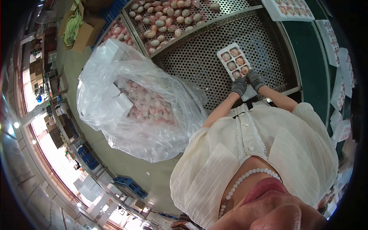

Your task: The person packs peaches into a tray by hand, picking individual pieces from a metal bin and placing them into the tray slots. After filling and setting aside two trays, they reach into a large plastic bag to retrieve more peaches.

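Note:
A white foam egg tray (219,53) with several egg-shaped items in its compartments lies over the perforated metal bin floor. Those items (240,61) look wrapped, with reddish marks. My left hand (239,86), in a grey striped glove, closes on the tray's near left corner. Opposite it, my right hand (256,79), gloved alike, is closed at the near right corner, its fingertips beside the nearest item. The exact finger contact is too small to make out. Below both hands, a white flat piece (249,93) shows partly.
Many similar wrapped items (166,18) fill the bin sections beyond a metal divider (199,27). At left stands a large clear plastic bag (145,143) holding more items and white foam pieces. Filled trays (289,10) line the green surface (304,50) at right. A cardboard box (82,37) is farther off.

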### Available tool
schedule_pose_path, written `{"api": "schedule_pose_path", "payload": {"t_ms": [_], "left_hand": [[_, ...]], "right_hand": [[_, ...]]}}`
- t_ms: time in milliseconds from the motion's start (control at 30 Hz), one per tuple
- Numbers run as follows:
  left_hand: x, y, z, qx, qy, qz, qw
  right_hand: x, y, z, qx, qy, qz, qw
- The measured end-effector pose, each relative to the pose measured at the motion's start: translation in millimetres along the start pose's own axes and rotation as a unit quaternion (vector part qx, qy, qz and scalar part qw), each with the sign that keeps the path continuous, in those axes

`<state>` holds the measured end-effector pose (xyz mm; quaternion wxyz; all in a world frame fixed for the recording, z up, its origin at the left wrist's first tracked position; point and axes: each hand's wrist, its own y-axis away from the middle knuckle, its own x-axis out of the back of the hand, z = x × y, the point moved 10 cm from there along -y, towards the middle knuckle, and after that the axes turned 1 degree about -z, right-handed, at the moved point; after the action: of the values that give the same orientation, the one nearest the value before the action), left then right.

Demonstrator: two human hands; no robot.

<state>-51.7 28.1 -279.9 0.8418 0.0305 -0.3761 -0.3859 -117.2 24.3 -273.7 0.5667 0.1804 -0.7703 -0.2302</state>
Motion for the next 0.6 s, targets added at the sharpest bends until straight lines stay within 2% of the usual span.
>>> {"api": "schedule_pose_path", "payload": {"t_ms": [67, 100, 133, 200, 267, 333, 367, 400, 467, 500, 533, 567, 600], "left_hand": [[7.3, -13.9, -0.3, -0.023, 0.057, -0.021, 0.998], [18.6, -20.7, 2.9, -0.063, 0.016, 0.001, 0.998], [26.1, -29.0, -1.5, -0.062, 0.019, -0.001, 0.998], [80.2, -41.4, -8.9, 0.005, -0.034, 0.063, 0.997], [168.5, -27.5, 8.1, -0.089, -0.05, 0.298, 0.949], [215.5, -50.0, -15.6, -0.081, -0.089, 0.387, 0.914], [251.7, -57.3, -12.8, -0.015, -0.061, 0.397, 0.916], [288.3, -64.8, -10.3, 0.052, -0.032, 0.408, 0.911], [300.6, -113.1, -70.6, 0.041, -0.215, 0.439, 0.871], [318.0, -117.0, -74.1, 0.044, -0.214, 0.443, 0.87], [313.8, -142.3, -99.1, 0.143, -0.229, 0.288, 0.919], [296.7, -154.6, -125.5, 0.236, -0.236, 0.12, 0.935], [298.5, -159.9, -131.0, 0.238, -0.236, 0.12, 0.934]], "right_hand": [[9.7, 1.4, -0.3, 0.026, 0.02, 0.009, 0.999], [7.5, -1.0, 7.9, -0.008, -0.003, -0.025, 1.0], [10.3, -2.4, 8.9, -0.009, -0.002, -0.028, 1.0], [-3.2, -6.6, 11.4, 0.019, -0.023, -0.063, 0.998], [-21.7, -15.7, 11.6, 0.031, -0.035, -0.079, 0.996], [-50.0, -24.8, 15.6, 0.036, 0.017, -0.104, 0.994], [-51.1, -27.6, 13.9, 0.077, -0.001, -0.116, 0.99], [-31.4, -26.6, 15.2, 0.075, 0.01, -0.116, 0.99], [-10.4, -19.2, 4.8, 0.049, 0.011, -0.205, 0.978], [-9.5, -32.3, 3.1, 0.08, 0.111, -0.205, 0.969], [20.7, -51.9, 8.2, 0.067, -0.009, -0.098, 0.993], [59.2, -67.3, 19.6, 0.052, -0.131, 0.01, 0.99], [114.0, -82.7, 6.2, 0.104, -0.141, 0.127, 0.976]]}}
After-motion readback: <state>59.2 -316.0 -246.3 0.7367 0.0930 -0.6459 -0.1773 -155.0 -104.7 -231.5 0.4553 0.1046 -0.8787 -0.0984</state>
